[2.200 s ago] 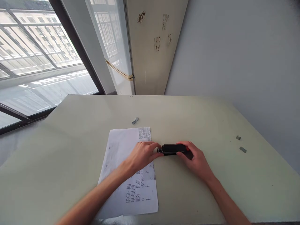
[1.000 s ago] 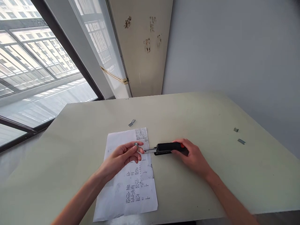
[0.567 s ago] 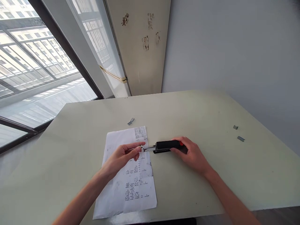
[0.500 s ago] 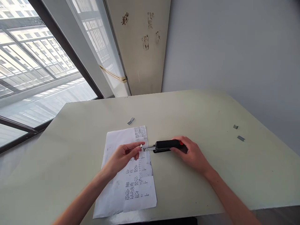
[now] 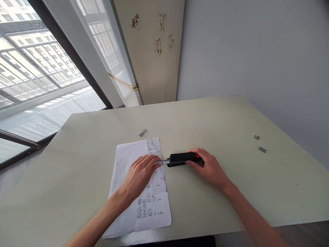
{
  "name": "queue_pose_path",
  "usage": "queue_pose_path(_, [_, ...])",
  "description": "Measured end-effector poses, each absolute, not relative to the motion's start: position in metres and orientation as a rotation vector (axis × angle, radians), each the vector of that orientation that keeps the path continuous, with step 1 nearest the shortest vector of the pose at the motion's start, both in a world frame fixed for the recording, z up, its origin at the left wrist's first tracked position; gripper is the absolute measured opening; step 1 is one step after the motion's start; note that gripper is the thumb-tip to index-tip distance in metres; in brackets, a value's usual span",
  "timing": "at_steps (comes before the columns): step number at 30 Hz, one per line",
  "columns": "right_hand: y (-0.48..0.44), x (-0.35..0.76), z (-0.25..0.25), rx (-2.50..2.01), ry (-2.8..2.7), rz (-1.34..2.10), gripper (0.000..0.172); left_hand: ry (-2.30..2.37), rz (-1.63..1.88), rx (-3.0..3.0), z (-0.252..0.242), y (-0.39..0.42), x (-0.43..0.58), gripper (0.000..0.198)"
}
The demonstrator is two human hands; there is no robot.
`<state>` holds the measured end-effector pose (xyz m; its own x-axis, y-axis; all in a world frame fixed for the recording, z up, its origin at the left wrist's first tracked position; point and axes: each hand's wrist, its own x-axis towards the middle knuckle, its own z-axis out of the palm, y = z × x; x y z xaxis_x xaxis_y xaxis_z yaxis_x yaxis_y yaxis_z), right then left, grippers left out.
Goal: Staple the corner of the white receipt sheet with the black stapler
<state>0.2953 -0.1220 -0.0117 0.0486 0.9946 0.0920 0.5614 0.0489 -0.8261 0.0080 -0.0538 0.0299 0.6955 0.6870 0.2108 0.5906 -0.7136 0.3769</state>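
At left we see the printed paper (image 5: 146, 209) by the near edge of the tabletop (image 5: 218, 130). Our left hand (image 5: 140, 174) is above it, thumb and fingers closed upon the end of the metal rail (image 5: 165, 162); what is beneath the fingers, we cannot tell. The rail comes out of the black stapler (image 5: 180, 157), around the tabletop's middle. Our right hand (image 5: 209, 168) is curled firmly around its back end. Toward the right edge are two grey pieces (image 5: 262, 150). We judge the step in hand is work at the drawn-out rail; the next move calls for a steady stapler and straight finger pressure.
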Motion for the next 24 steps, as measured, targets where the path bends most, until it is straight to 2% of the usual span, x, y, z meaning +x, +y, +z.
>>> queue_pose_path(24, [-0.124, 0.295, -0.011, -1.618, -1.591, 0.811, 0.031, 1.078, 0.467, 2.699, 0.017, -0.054, 0.01, 0.026])
